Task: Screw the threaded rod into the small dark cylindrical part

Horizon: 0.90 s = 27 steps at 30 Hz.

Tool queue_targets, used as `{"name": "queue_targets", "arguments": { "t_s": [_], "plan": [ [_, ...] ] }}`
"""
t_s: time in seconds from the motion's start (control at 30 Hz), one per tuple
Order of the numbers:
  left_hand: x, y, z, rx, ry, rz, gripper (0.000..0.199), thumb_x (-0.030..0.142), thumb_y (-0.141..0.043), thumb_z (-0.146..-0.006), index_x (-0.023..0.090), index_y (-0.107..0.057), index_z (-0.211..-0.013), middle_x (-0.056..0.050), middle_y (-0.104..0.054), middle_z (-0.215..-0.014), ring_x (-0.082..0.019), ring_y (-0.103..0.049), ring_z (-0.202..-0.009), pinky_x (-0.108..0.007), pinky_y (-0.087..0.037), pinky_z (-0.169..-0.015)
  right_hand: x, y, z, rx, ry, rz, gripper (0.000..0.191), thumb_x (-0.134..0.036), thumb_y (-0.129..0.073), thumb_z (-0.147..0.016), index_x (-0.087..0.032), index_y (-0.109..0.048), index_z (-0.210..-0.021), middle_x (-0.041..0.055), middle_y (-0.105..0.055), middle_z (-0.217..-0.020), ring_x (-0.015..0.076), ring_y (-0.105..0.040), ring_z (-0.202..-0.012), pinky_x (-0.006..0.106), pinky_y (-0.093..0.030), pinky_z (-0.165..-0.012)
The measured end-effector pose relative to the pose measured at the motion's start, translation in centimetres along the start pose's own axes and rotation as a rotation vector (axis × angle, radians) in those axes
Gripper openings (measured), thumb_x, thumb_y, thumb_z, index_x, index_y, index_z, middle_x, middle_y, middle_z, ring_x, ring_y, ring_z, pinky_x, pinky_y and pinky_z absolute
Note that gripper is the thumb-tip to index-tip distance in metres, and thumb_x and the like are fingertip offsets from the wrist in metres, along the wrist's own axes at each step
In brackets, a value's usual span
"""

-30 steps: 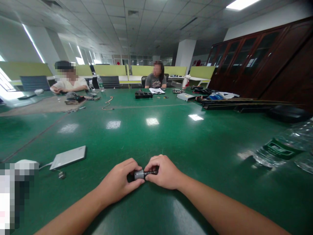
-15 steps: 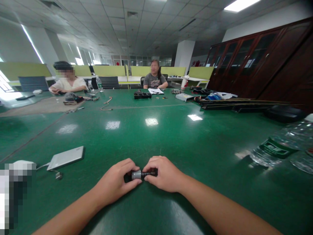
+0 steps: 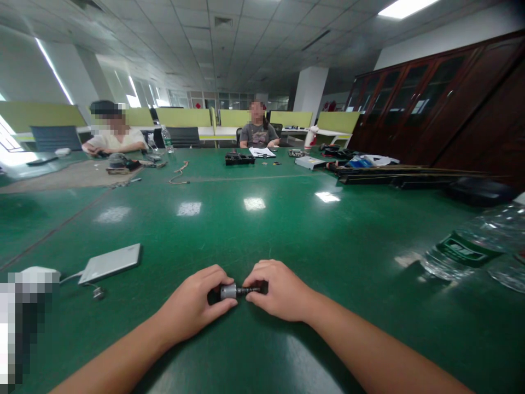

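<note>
Low over the green table, a small silver cylinder (image 3: pixel 228 291) lies level, with a dark ridged shaft (image 3: pixel 243 291) sticking out of its right end. It looks like a small motor, though its exact kind is unclear. My left hand (image 3: pixel 197 300) is closed around the cylinder, thumb below and fingers above; its left end is hidden in the palm. The curled fingers and thumb of my right hand (image 3: pixel 282 290) close on the ridged shaft, whose far end sits in shadow inside the hand.
A silver box with a cable (image 3: pixel 110 264) and a small metal part (image 3: pixel 98 293) lie to the left. Clear plastic bottles (image 3: pixel 461 249) are at the right. Across the table (image 3: pixel 262 235) are a black tray (image 3: pixel 240 159), a clipboard with papers (image 3: pixel 261 152), dark rails (image 3: pixel 369 174) and two seated people.
My right hand has slid slightly right along the shaft, so more of the ridged part shows. My left hand and the cylinder stay almost in place.
</note>
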<state>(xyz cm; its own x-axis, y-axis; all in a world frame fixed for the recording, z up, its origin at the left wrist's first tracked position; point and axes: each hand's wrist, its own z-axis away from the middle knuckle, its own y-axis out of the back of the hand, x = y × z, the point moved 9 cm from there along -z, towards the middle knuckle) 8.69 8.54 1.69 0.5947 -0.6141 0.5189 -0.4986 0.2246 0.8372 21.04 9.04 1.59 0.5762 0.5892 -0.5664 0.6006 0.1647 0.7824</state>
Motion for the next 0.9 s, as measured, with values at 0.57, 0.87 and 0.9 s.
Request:
{"name": "queue_targets", "arguments": {
  "t_s": [0.57, 0.87, 0.9],
  "plan": [
    [-0.2, 0.6, 0.1, 0.047, 0.010, -0.009, 0.015, 0.028, -0.065, -0.087, 0.020, -0.063, -0.099, -0.002, -0.061, -0.087, -0.018, -0.059, -0.078, -0.029, -0.048, -0.072, 0.7, 0.8, -0.1, 0.037, -0.032, -0.023, 0.012, -0.017, -0.073, -0.073, -0.020, -0.075, -0.084, 0.0006, -0.067, -0.076, 0.0149, -0.059, -0.076, 0.027, -0.043, -0.071],
    [-0.2, 0.7, 0.2, 0.046, 0.026, -0.011, 0.016, 0.027, -0.065, -0.087, 0.020, -0.063, -0.101, -0.002, -0.061, -0.088, -0.018, -0.059, -0.079, -0.029, -0.047, -0.072, 1.1, 1.1, -0.1, -0.002, -0.069, 0.001, 0.012, -0.018, -0.071, -0.073, -0.020, -0.076, -0.084, 0.0015, -0.069, -0.076, 0.0151, -0.060, -0.075, 0.027, -0.044, -0.071],
    [-0.2, 0.7, 0.2, 0.046, 0.027, -0.013, 0.016, 0.027, -0.065, -0.087, 0.020, -0.063, -0.101, -0.002, -0.062, -0.088, -0.018, -0.059, -0.079, -0.029, -0.047, -0.072, 1.3, 1.2, 0.0, -0.004, -0.083, 0.007, 0.013, -0.018, -0.070, -0.073, -0.020, -0.076, -0.084, 0.0015, -0.069, -0.076, 0.0151, -0.060, -0.074, 0.027, -0.044, -0.070]
  ]
}}
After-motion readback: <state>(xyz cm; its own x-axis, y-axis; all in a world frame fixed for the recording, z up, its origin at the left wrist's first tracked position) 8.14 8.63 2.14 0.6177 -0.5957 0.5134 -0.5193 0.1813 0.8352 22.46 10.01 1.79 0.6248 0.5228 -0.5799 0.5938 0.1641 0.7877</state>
